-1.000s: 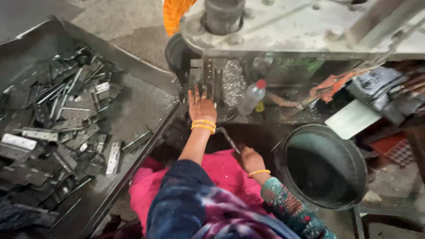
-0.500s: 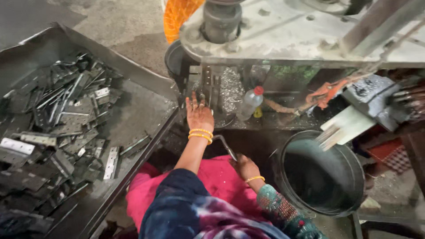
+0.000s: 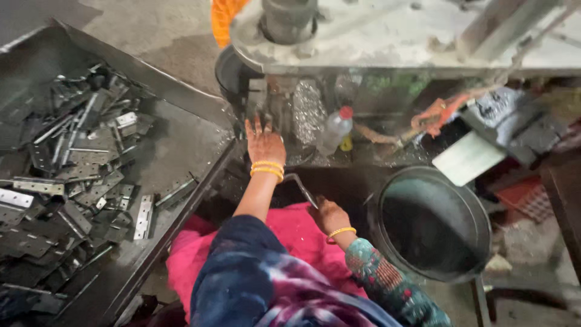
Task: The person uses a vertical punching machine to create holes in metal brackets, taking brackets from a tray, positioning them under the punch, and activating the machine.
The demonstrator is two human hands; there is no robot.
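Observation:
My left hand (image 3: 262,140) reaches forward with fingers spread and rests on the dark metal part (image 3: 261,103) under the machine's grey table (image 3: 387,36). Yellow bangles circle that wrist. Lower down, my right hand (image 3: 327,214) is closed on the bent metal lever handle (image 3: 301,186) above my pink lap. What lies under the left palm is hidden.
A large dark tray (image 3: 181,145) at the left holds several flat punched metal strips (image 3: 72,175). A round dark bucket (image 3: 434,225) stands at the right. A plastic bottle with a red cap (image 3: 334,129) and a heap of metal shavings (image 3: 307,110) sit under the machine.
The view has shifted slightly and drawn closer. My left hand stays on the machine part, and my right hand has stayed on the lever handle.

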